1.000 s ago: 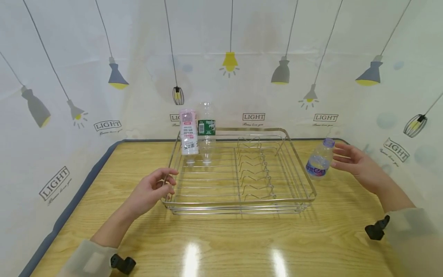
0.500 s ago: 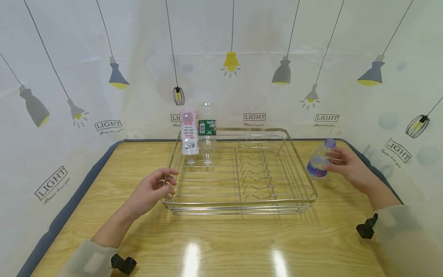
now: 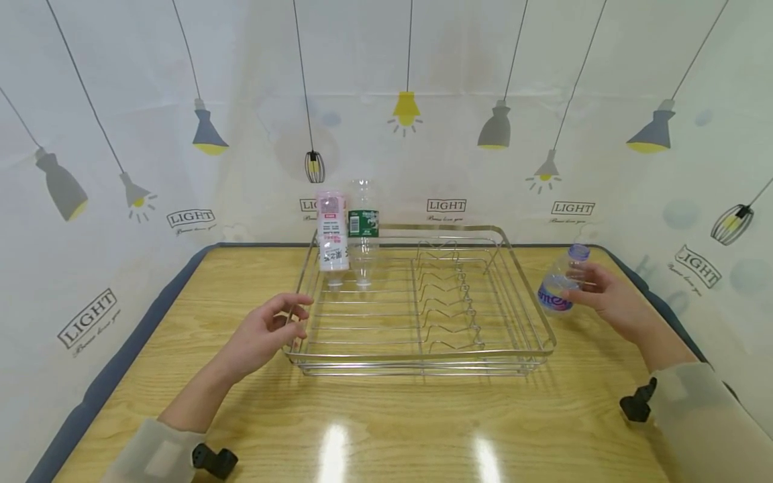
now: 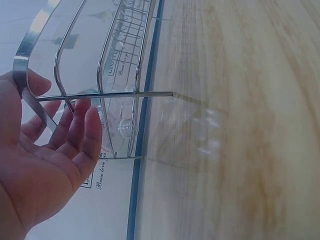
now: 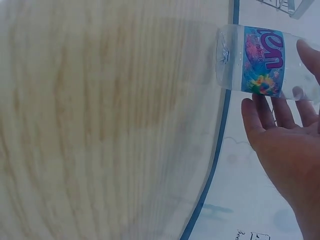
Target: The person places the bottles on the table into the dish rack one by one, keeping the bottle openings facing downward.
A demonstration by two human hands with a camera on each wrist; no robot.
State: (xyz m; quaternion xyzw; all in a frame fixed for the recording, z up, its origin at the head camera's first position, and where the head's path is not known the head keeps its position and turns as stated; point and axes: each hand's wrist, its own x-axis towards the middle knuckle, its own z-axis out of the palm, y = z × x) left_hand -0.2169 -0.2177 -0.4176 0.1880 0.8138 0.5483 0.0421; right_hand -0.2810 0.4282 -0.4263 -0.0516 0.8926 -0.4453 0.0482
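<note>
My right hand (image 3: 612, 302) is round a clear plastic bottle (image 3: 558, 275) with a blue and purple label, right of the rack. In the right wrist view, its thumb and fingers lie on opposite sides of the bottle (image 5: 262, 62). That bottle stands upright on the table. My left hand (image 3: 266, 335) rests at the left rim of a wire dish rack (image 3: 417, 354), fingers loosely bent. The left wrist view has this hand (image 4: 55, 145) beside the rack's corner. Two bottles stand neck down in the rack: one with a pink-and-white label (image 3: 332, 235), one with a green label (image 3: 364, 225).
The rack has a row of bent-wire plate dividers (image 3: 443, 288) along its right half. It sits on a wooden table (image 3: 435, 422). Behind and at both sides hangs a pale curtain (image 3: 253, 168) printed with lamps.
My right hand has moved left to the bottle and closed round it. The left hand and the two bottles in the rack stay put; the view has shifted slightly.
</note>
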